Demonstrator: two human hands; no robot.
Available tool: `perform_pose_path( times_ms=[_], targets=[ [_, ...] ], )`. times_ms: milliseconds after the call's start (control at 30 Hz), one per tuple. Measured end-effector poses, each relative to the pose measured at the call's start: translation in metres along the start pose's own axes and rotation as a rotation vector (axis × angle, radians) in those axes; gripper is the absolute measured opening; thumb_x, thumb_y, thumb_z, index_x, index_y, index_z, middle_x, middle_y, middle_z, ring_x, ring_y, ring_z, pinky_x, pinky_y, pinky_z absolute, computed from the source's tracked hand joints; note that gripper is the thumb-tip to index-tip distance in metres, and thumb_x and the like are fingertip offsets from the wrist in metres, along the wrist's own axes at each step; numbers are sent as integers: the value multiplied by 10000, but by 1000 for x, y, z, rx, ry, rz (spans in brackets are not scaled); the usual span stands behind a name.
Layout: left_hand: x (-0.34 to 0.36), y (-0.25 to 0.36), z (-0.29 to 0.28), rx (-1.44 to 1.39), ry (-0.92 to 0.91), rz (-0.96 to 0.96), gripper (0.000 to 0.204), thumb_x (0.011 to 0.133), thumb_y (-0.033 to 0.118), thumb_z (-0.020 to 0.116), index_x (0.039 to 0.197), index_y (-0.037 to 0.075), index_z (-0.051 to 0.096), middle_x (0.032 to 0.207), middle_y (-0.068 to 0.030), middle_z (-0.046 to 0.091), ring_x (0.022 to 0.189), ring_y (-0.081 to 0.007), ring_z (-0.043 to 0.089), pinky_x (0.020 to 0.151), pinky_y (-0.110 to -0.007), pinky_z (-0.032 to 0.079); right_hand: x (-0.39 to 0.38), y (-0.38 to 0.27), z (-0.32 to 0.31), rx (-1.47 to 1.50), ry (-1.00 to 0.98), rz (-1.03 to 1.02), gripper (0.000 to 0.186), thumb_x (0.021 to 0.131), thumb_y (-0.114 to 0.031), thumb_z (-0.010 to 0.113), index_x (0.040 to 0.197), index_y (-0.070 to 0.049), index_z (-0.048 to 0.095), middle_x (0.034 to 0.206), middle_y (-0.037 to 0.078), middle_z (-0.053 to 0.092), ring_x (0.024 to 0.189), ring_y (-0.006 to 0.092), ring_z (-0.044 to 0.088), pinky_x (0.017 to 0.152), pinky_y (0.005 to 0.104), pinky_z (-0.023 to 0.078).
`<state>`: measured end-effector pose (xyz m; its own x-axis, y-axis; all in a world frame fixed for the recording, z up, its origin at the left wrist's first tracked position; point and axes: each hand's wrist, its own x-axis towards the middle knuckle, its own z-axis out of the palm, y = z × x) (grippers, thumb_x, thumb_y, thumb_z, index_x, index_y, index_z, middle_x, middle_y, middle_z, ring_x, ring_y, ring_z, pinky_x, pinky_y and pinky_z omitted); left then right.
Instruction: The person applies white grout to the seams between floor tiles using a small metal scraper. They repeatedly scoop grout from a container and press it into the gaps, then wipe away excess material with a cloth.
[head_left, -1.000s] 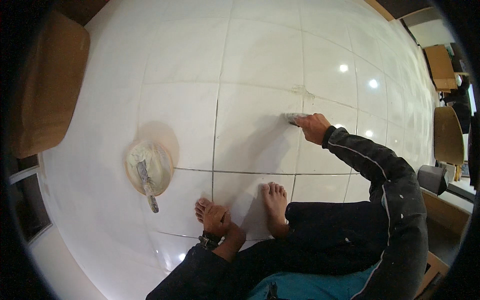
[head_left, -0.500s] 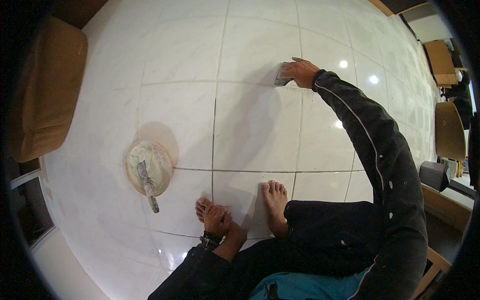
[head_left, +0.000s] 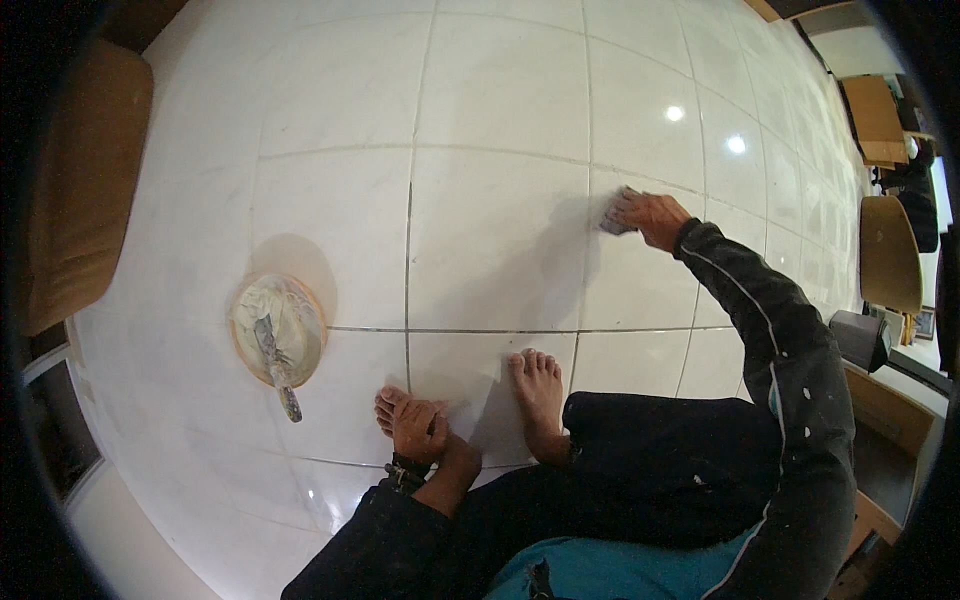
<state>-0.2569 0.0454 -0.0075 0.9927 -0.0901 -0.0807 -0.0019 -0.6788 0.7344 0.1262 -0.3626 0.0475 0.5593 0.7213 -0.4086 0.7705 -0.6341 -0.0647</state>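
Note:
My right hand (head_left: 655,218) reaches out over the white tiled floor (head_left: 490,240), pressing a small flat grey piece (head_left: 616,216) against a tile near a grout line. The piece is blurred and partly covered by the fingers, so its exact kind is unclear. On top of my bare left foot (head_left: 388,405) rests my left hand (head_left: 420,430), its fingers curled over the foot. To the left stands a round orange-rimmed tub (head_left: 318,350) of pale, thick paste (head_left: 298,315). A smeared putty knife (head_left: 270,350) lies across it, with its handle sticking out over the near rim.
My right foot (head_left: 540,400) is planted on the tiles. A brown padded seat (head_left: 95,190) stands at the far left. Along the right side are a cardboard box (head_left: 872,120), a brown chair back (head_left: 890,250) and a dark grey box-like object (head_left: 858,338).
My right hand has come nearer and to the right with the grey piece, bending the arm more. My left hand stays on the foot. The whole view has shifted slightly.

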Motion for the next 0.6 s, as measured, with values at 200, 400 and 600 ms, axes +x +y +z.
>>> perform_pose_path(
  times_ms=[200,400,600],
  targets=[
    [1,-1,-1,-27,3,-11,167,823,176,594,899,74,702,864,-111,664,887,-324,597,927,-467,410,14,24,-20,297,218,296,335,842,-58,492,1132,-144,636,906,165,696,874,374,667,802,467,536],
    [6,2,-3,-23,21,52,228,711,96,636,926,68,707,839,-105,678,881,-312,614,936,-451,414,72,69,-42,206,179,511,289,767,-72,573,1052,-54,615,918,215,671,906,399,643,811,471,511],
    [-3,2,-3,-31,8,-18,219,714,85,625,915,61,706,833,-116,671,909,-335,591,955,-470,407,93,25,-35,77,5,545,307,766,-113,589,1067,-76,635,977,201,674,947,365,656,847,450,538]
  ],
)
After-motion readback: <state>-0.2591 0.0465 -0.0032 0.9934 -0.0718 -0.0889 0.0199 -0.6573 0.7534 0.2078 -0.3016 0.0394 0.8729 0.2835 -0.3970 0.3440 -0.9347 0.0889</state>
